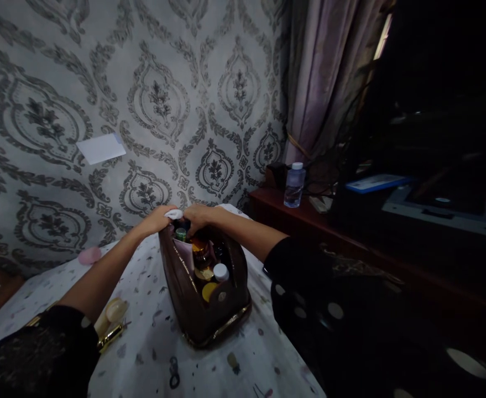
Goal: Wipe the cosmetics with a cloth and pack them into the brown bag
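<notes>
A dark brown bag point(209, 326) lies unzipped on the patterned white cloth, with several bottles and jars inside, among them a white-capped one point(221, 272) and a yellow lid point(209, 291). At the bag's far end my left hand point(156, 220) is closed on a small white item point(173, 214), perhaps a cloth or tissue. Beside it, my right hand point(198, 218) reaches over the far rim, its fingers pointing down into the opening near a green-topped container point(180, 234). Those fingertips are hidden in shadow.
Left of the bag, a cream-coloured item point(115, 309) and a gold object point(110, 336) lie on the cloth point(143, 354). A pink object point(89, 255) is near the wall. On the red-brown table point(267, 204) at right stands a clear bottle point(294, 187).
</notes>
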Motion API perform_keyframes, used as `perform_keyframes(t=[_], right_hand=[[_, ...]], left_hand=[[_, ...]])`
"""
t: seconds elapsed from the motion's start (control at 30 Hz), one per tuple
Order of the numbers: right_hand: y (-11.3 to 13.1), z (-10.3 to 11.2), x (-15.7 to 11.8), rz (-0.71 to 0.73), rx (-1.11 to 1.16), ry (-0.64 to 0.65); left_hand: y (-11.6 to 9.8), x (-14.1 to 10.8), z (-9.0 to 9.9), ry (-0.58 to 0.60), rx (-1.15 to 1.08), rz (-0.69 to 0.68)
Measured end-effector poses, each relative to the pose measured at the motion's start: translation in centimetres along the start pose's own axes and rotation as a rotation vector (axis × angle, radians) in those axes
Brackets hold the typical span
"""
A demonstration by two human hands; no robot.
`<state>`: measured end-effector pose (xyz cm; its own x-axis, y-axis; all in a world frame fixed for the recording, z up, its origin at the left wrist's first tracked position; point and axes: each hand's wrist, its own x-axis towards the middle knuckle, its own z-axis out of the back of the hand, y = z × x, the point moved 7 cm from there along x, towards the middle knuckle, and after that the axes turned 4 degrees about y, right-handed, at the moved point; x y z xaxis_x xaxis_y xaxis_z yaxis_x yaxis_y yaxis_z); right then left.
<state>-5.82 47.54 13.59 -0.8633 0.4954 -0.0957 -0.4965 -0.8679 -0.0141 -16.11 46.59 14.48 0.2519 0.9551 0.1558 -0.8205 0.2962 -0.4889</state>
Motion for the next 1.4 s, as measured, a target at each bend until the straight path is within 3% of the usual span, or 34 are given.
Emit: perform_keyframes(t=[0.37, 0.57, 0.7, 0.83, 0.93, 1.07, 1.17, 1.3, 1.4], right_hand=[[-0.2, 1.5, -2.9, -0.012, 0.010, -0.005], [-0.2, 2.4, -6.4, -0.085, 0.015, -0.149], [1.1, 3.4, -9.3, -0.111, 0.037, -0.274], [3.3, 3.9, -11.6, -0.069, 0.063, -0.326], [4.4, 3.9, -12.1, -0.053, 0.074, -0.327], [4.9, 4.1, -11.4, -0.080, 0.082, -0.319], [5.8, 4.4, -10.7, -0.097, 0.094, -0.324], [9.1, 4.8, -11.0, -0.036, 0.166, -0.465], [13.4, 4.9, -12.0, 0.161, 0.306, -0.598]], left_hand=[[-0.2, -0.7, 0.3, 0.011, -0.165, 0.035], [0.8, -1.7, 2.6, -0.238, -0.242, 0.089], [1.4, -5.1, 5.0, -0.405, -0.290, 0.145], [0.9, -11.3, 6.0, -0.489, -0.258, 0.173], [-0.3, -17.0, 4.4, -0.493, -0.231, 0.186], [-1.7, -24.8, 0.0, -0.436, -0.213, 0.213], [-2.4, -29.8, -3.8, -0.286, -0.100, 0.193], [-1.8, -34.4, -6.9, -0.166, 0.033, 0.260], [-1.7, -35.9, -7.7, -0.178, 0.097, 0.283]])
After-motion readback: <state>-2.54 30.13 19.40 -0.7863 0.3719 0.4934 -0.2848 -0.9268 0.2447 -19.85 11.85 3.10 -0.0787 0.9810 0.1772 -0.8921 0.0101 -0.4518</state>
